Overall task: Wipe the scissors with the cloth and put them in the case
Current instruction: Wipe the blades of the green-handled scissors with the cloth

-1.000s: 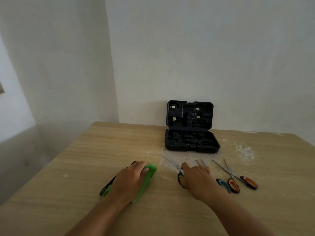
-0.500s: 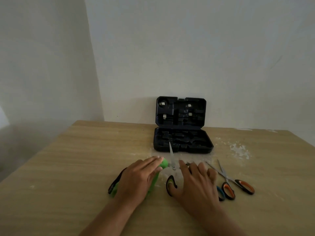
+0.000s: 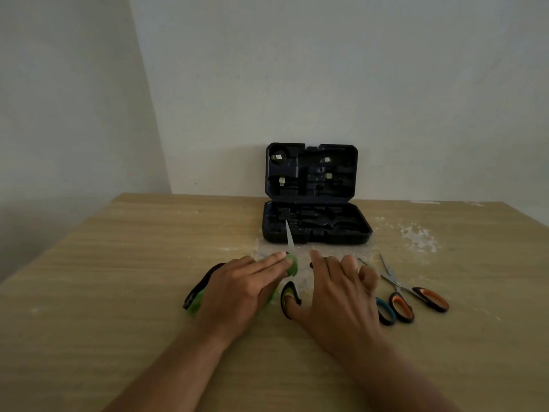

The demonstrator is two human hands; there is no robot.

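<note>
My right hand has its thumb through the black handle of a pair of scissors. The blade tip points away from me over the front edge of the case. My left hand lies over a green cloth; the cloth's far end touches the blade near its pivot. A black strip shows at the cloth's left edge. The black case stands open against the wall with its lid upright. More scissors lie to the right, one blue-handled and two orange-handled.
The wooden table ends at a left edge and meets the wall at the back. White powdery marks lie right of the case. The loose scissors lie close beside my right hand.
My right hand has taken the black-handled scissors and swung their blade from lying flat to pointing at the case. My left hand has slid the cloth rightward against the blade.
</note>
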